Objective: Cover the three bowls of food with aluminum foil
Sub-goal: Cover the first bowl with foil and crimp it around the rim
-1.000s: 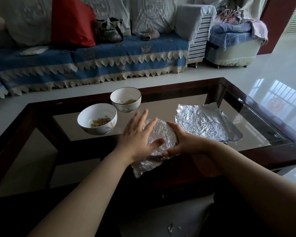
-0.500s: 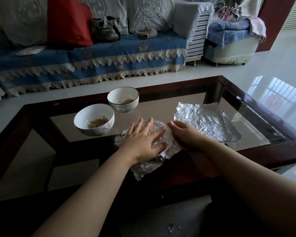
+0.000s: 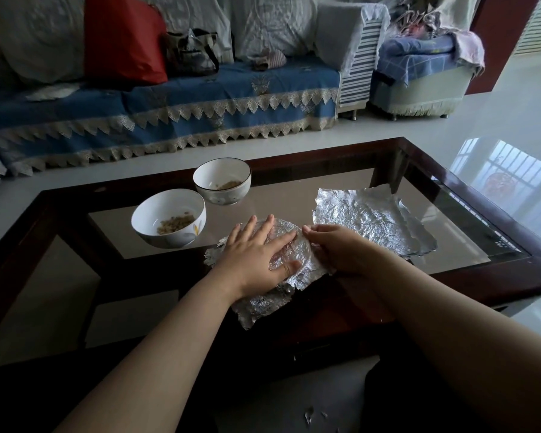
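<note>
A foil sheet [image 3: 289,245] lies draped over a bowl near the table's front edge; the bowl itself is hidden under it. My left hand [image 3: 256,251] lies flat on top of the foil with fingers spread. My right hand [image 3: 338,245] presses the foil down along the bowl's right side. Two white bowls stand uncovered at the left: the nearer bowl [image 3: 168,217] and the farther bowl [image 3: 221,181], each with a little brownish food. Spare foil sheets [image 3: 375,220] lie flat to the right.
The glass-topped table [image 3: 450,201] has a dark wooden frame. Beyond it stands a sofa with a blue cover [image 3: 169,104], a red cushion [image 3: 124,42] and a bag. A small armchair [image 3: 419,73] is at the back right. Glossy white floor surrounds the table.
My left hand came down from hovering above the foil to lying flat on it. My right hand shifted along the bowl's right edge, folding the foil downward.
</note>
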A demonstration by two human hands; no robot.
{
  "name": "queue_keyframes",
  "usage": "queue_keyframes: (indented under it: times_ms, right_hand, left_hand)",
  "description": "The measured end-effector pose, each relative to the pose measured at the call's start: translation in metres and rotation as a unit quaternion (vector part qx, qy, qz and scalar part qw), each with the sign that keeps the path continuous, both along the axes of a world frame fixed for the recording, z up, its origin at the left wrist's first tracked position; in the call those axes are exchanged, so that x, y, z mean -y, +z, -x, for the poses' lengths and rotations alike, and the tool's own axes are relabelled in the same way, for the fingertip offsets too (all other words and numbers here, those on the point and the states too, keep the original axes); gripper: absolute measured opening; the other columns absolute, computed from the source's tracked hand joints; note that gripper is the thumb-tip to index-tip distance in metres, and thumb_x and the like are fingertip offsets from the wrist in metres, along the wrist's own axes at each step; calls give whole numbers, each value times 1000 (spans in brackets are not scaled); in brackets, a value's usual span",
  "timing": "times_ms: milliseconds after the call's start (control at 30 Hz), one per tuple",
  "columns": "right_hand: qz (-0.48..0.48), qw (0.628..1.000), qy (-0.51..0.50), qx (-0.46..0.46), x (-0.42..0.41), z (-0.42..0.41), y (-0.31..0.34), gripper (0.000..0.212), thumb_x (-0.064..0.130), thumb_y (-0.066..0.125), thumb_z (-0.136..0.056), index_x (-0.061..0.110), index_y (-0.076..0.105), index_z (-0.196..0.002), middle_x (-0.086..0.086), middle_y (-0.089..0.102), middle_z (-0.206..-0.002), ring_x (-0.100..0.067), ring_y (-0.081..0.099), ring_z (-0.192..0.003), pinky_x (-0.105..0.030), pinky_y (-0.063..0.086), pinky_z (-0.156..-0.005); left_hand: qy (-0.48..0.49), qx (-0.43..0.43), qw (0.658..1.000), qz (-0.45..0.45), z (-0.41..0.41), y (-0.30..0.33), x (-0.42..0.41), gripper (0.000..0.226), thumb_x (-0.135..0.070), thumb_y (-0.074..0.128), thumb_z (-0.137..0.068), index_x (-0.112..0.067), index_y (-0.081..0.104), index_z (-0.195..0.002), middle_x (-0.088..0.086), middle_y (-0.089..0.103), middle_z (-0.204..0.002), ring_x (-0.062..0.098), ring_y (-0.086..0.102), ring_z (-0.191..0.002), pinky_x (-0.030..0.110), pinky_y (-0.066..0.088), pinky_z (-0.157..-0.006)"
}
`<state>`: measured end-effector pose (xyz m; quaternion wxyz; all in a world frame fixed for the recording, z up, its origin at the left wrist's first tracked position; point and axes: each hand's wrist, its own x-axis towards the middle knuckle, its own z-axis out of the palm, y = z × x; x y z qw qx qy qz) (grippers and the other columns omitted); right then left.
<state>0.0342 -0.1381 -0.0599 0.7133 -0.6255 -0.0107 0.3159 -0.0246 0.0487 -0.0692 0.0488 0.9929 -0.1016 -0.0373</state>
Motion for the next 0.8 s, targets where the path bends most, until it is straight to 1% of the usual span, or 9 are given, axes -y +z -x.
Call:
queue_keyframes:
  times_ms: [167,233,267,333,400,533,667,733,800]
  right_hand:
    - [36,999,-41,3,-3,-4,-13,21,24,58,-93,9,58,-79,6,44,-38,-4,37,-28,-14,33,-31]
    - [109,992,-51,43,-5,-4,-13,25,31,59,-92,12,59,-77,6,48,-43,-3,39,-31,-16,34,-35]
    - [167,982,-45,79,-5,-4,-13,28,36,58,-93,12,60,-78,5,48,-48,-4,41,-34,-17,34,-39]
    - [285,943,-13,172,-7,-6,-12,35,42,51,-95,11,62,-86,3,47,-55,-9,42,-45,-21,33,-46]
    - [340,908,9,245,-10,-8,-12,37,40,44,-99,8,59,-87,1,46,-59,-11,40,-52,-25,31,-50]
    - [349,899,15,264,-13,-9,-14,41,37,39,-101,3,61,-94,0,45,-60,-10,39,-54,-25,29,-50]
    - [363,900,38,238,-11,-10,-15,42,41,36,-101,8,61,-99,4,44,-59,-8,40,-53,-22,27,-50]
    - [366,900,45,232,-11,-10,-15,46,43,35,-101,7,63,-109,2,51,-65,-12,48,-62,-23,33,-58]
    - [361,904,49,224,-13,-10,-17,52,45,33,-101,4,63,-114,-7,65,-85,-23,58,-83,-24,36,-73]
  left_hand:
    - [-2,13,1000,-2,-1,-3,-1,78,-88,6,-73,-56,-1,-144,-6,-12,-160,22,-14,-146,47,-6,-118]
    - [-1,18,1000,0,-1,-4,-1,79,-88,4,-72,-57,0,-144,-6,-11,-160,22,-12,-147,46,-5,-118]
    - [-1,22,1000,0,-1,-4,-1,78,-87,4,-71,-57,0,-143,-6,-10,-160,22,-12,-147,46,-5,-118]
    - [-1,26,1000,0,-1,-4,-1,77,-87,4,-72,-57,1,-143,-5,-9,-161,22,-10,-147,46,-4,-118]
    - [0,26,1000,0,-1,-4,-1,78,-87,4,-71,-57,1,-143,-5,-8,-161,22,-10,-147,46,-4,-118]
    - [-1,30,1000,-2,-1,-3,0,79,-86,2,-70,-57,2,-144,-5,-7,-161,23,-8,-147,46,-2,-118]
    - [-1,30,1000,0,0,-2,0,82,-87,4,-69,-55,2,-144,-6,-7,-161,21,-8,-147,44,-3,-118]
    - [-5,31,1000,0,1,-2,-2,84,-88,3,-68,-54,1,-145,-6,-7,-161,20,-8,-147,44,-3,-117]
    - [-10,35,999,-3,1,-2,-4,86,-88,1,-67,-53,2,-145,-7,-6,-161,21,-8,-147,44,-2,-118]
